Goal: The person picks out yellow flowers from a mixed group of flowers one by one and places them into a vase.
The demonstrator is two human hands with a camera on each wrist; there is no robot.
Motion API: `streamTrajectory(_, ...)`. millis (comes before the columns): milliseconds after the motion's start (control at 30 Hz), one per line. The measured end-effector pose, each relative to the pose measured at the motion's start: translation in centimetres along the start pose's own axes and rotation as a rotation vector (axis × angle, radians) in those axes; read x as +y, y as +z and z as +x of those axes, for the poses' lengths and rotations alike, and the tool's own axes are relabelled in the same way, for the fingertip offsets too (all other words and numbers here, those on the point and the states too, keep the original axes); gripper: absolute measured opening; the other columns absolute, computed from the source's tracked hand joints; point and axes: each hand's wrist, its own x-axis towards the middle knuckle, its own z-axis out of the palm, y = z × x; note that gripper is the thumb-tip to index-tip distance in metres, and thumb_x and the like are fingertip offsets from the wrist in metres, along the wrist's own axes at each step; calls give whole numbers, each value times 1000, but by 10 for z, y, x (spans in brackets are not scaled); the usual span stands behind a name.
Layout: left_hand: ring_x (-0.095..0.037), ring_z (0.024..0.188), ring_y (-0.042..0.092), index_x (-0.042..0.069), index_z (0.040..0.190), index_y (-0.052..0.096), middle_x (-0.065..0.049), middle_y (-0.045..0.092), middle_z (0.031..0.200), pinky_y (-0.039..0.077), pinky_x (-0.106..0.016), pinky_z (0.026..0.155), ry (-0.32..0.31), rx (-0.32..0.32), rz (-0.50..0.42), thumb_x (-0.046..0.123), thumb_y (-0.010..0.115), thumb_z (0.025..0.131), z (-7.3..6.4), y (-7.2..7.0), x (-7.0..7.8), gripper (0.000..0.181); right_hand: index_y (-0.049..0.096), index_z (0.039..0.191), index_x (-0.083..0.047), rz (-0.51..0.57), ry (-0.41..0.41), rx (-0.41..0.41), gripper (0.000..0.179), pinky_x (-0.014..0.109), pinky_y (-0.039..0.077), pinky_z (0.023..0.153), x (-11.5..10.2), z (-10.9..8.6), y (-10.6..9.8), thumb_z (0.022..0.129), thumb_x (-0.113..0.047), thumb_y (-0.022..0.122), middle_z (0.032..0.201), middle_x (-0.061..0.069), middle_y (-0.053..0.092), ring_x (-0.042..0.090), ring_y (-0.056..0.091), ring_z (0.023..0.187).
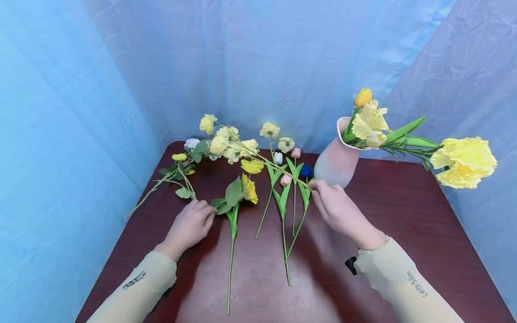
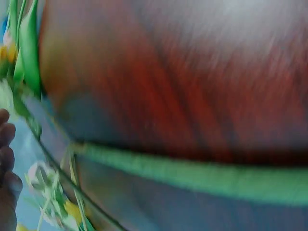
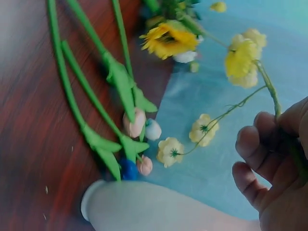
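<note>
My right hand [image 1: 337, 211] pinches the stem of a pale yellow flower spray [image 1: 228, 139] between thumb and fingers. Its blooms reach up and left, over the far edge of the table. In the right wrist view the stem [image 3: 274, 96] runs between the fingertips. My left hand [image 1: 190, 226] holds a stem of a branching yellow flower; a deep yellow bloom [image 1: 249, 189] with broad leaves [image 1: 233, 193] stands just right of its fingers. Close under the left wrist camera runs a thick green stem [image 2: 192, 178], with fingertips [image 2: 7, 159] at the frame's edge.
Several tulips, including a blue tulip [image 1: 306, 171] and a pink tulip [image 1: 286, 180], lie on the dark red table [image 1: 258, 296]. A pink and white vase [image 1: 337, 161] leans at back right, holding yellow flowers [image 1: 464, 161]. Leafy flowers [image 1: 163, 179] lie at far left, before blue curtains [image 1: 258, 67].
</note>
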Motion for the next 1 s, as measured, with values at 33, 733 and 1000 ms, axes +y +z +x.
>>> streamTrajectory(33, -24, 79, 55, 7, 96, 78, -3, 67, 88, 49, -40, 77, 44, -4, 1, 4, 71, 90, -1, 3, 4, 9, 54, 118, 0, -44, -20, 1, 14, 37, 41, 74, 0, 0, 1, 104, -3, 52, 73, -4, 52, 16, 51, 66)
streamTrajectory(733, -21, 95, 56, 31, 140, 65, 0, 60, 114, 49, -41, 83, 212, -275, 21, 38, 66, 100, -14, 30, 33, 40, 54, 113, 5, -399, -276, 278, 36, 52, 37, 80, 21, 11, -1, 112, -10, 22, 72, 7, 46, 25, 45, 63)
streamTrajectory(1000, -24, 95, 58, 22, 124, 73, -2, 62, 111, 51, -42, 82, 188, -247, 30, 35, 69, 99, -10, 27, 31, 29, 48, 104, 7, -354, -188, 331, 11, 45, 31, 68, 21, 16, -5, 98, 10, 39, 81, 14, 42, 31, 39, 71)
